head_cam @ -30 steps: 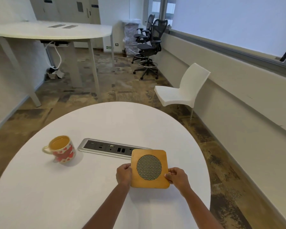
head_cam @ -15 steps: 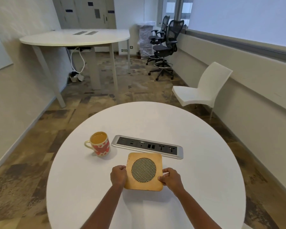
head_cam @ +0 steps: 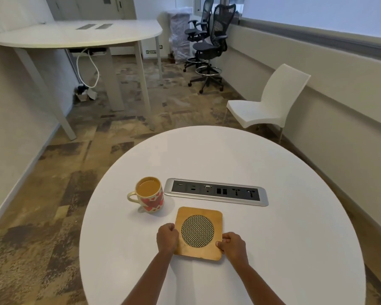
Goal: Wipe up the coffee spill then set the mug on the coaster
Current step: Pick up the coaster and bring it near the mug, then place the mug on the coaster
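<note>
Both hands [head_cam: 167, 238] [head_cam: 233, 245] at coaster [head_cam: 198, 233] edges, mug [head_cam: 150, 194] just beside.

Two bare forearms and two hands are all of the person that shows. The left hand [head_cam: 167, 238] and the right hand [head_cam: 233, 245] wear no gloves, and no rings, watch or bracelets are visible on them. The left forearm [head_cam: 149, 280] and the right forearm [head_cam: 259, 282] are uncovered right down to the bottom edge of the view; no sleeve, cuff or strap shows on either one. The knuckles and backs of both hands face up toward the camera. Nails and palms are hidden from this angle.
</note>
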Motion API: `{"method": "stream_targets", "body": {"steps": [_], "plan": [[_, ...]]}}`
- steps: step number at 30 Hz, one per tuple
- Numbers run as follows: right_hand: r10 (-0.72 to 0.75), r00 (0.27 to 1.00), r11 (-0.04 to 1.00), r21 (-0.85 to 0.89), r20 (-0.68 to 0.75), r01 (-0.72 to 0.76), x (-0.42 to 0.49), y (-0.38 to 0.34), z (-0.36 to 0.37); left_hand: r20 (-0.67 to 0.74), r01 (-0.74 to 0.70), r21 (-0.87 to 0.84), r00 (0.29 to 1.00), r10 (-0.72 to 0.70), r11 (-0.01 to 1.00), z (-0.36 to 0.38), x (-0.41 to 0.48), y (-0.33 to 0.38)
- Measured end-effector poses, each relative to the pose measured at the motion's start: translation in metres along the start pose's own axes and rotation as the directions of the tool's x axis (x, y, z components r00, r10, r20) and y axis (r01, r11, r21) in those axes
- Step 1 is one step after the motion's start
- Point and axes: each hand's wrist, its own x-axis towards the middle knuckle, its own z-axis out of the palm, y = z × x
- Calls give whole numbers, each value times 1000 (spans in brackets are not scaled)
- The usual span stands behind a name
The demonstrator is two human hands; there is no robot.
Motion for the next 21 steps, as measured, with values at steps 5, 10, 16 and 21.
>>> {"method": "stream_targets", "body": {"steps": [5, 10, 16, 21], "plan": [[-9, 998, 999, -45, -56, 6, 1, 0, 10, 21, -22, 41, 1000, 21, 999, -2, 9, 0], [-22, 994, 992, -123, -109, 9, -6, 3, 11, 51, -50, 77, 998, 46, 996, -4, 8, -3], [-120, 984, 948, -310, -135, 73, -12, -7, 13, 16, -191, 154, 981, 191, 969, -17, 8, 4], [-327, 939, 854, -459, -108, 244, -10, -48, 28, -180, -467, 272, 834, 521, 841, -50, 10, 8]]}}
